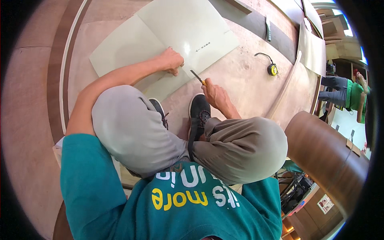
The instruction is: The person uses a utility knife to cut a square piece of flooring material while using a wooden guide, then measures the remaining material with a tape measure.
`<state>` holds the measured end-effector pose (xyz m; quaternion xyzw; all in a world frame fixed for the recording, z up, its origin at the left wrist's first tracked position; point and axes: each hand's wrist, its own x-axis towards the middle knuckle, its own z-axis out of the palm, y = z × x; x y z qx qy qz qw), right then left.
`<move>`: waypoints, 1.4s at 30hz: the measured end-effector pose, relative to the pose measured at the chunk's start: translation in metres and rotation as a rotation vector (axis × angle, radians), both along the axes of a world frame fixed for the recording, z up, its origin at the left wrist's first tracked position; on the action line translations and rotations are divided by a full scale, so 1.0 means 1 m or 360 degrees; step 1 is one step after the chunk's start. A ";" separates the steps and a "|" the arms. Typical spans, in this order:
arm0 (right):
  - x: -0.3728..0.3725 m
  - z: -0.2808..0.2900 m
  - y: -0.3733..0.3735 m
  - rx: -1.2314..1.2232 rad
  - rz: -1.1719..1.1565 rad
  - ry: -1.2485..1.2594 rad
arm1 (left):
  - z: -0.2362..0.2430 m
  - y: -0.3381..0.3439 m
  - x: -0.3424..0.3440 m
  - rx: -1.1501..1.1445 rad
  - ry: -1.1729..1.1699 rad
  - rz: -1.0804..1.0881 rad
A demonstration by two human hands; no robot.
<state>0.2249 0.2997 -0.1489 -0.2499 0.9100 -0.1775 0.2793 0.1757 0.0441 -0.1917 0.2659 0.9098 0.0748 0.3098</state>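
Note:
My left hand (171, 61) rests on a large off-white sheet (200, 26) with a crease or seam across it, its fingers bent and apart, touching the surface. To its right, my right hand (215, 94) is closed on a utility knife (202, 81) with a yellow body, the dark blade pointing toward the sheet near its lower edge. The sheet lies on a pale plywood surface (252, 96), with my two dark shoes below it. A yellow and black tape measure (273, 69) sits to the right, with a dark strip curving from it.
A dark strip bears a green-handled tool (268, 30). Long pale strips (286, 88) run along the right. A large brown curved panel (320, 160) stands at lower right. Another person in a green top (354, 96) stands beyond, among stacked boards. A pale raised edge (64, 80) borders the left.

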 end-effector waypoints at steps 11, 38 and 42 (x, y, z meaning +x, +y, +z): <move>-0.001 -0.002 -0.010 -0.0291 -0.0555 -0.0633 | 0.004 0.000 0.000 0.0017 -0.0058 0.0043; 0.001 -0.052 -0.018 -0.0039 0.0163 0.0094 | -0.002 0.002 0.008 0.0159 0.0066 0.0053; -0.004 -0.071 -0.029 0.0107 0.0149 0.0070 | -0.004 0.004 0.006 0.0196 0.0090 -0.0016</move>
